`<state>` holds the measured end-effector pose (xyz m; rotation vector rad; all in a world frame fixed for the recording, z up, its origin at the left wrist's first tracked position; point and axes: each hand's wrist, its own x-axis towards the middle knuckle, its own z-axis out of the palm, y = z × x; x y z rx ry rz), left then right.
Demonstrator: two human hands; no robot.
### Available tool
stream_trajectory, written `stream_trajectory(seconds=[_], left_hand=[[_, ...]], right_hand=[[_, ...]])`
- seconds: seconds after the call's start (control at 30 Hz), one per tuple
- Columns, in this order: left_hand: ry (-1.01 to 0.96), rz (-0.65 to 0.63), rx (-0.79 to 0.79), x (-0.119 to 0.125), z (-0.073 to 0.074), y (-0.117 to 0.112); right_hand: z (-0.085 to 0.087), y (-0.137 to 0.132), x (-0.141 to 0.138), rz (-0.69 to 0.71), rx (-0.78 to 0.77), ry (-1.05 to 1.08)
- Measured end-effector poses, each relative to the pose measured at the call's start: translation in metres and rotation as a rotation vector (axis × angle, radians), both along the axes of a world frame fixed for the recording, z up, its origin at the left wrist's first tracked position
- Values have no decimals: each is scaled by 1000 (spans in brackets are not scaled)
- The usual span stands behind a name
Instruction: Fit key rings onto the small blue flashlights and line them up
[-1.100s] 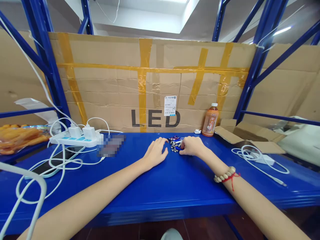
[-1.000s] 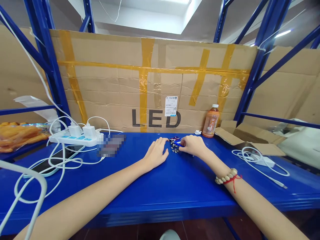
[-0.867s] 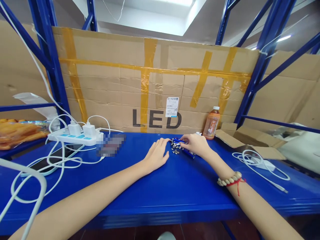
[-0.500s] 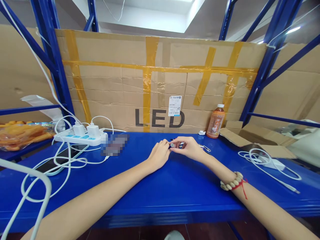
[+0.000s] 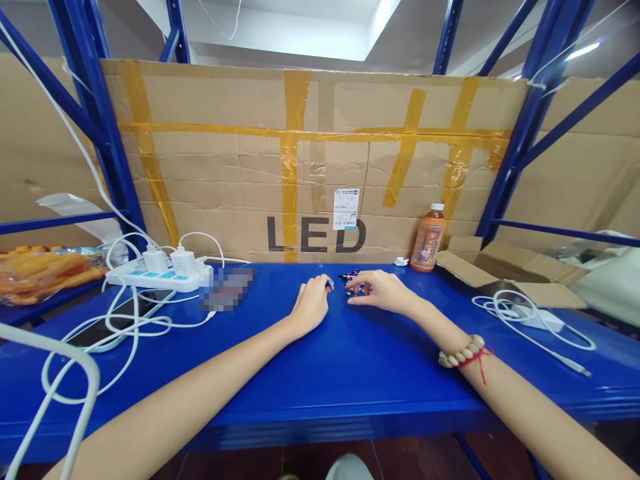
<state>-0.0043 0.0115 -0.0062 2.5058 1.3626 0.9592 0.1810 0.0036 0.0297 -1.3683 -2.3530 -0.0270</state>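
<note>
Left hand (image 5: pixel 311 303) curled, fingertips pinching a small blue piece (image 5: pixel 329 283) just above the blue shelf (image 5: pixel 350 387). Right hand (image 5: pixel 381 292) loosely spread, fingertips touching the heap of small parts (image 5: pixel 350 276) just beside it. Judged early: one piece taken up, the heap apparently unsorted

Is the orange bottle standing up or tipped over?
Standing up: the bottle rests on its base on the blue shelf, white cap on top.
</note>
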Motion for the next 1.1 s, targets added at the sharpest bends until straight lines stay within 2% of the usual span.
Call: stream_trajectory(seconds=[0.17, 0.4, 0.67, 0.77, 0.9, 0.97, 1.1], left_hand=[[88, -7, -44, 0, 0, -1], [160, 20, -49, 1, 5, -7], [135, -40, -74, 2, 8, -13], [160, -48, -60, 1, 8, -14], [195, -37, -45, 1, 8, -13], [193, -30, -50, 1, 8, -12], [191, -43, -71, 0, 8, -11]], right_hand=[[-10, 11, 9, -59, -33, -90], [-15, 16, 10, -137, -14, -54], [-17, 12, 3, -59, 4, 26], [-15, 8, -4, -23, 39, 211], [-14, 4, -16, 165, -44, 527], [-15, 3, -19, 224, -98, 607], [-15, 2, -21, 215, -169, 682]])
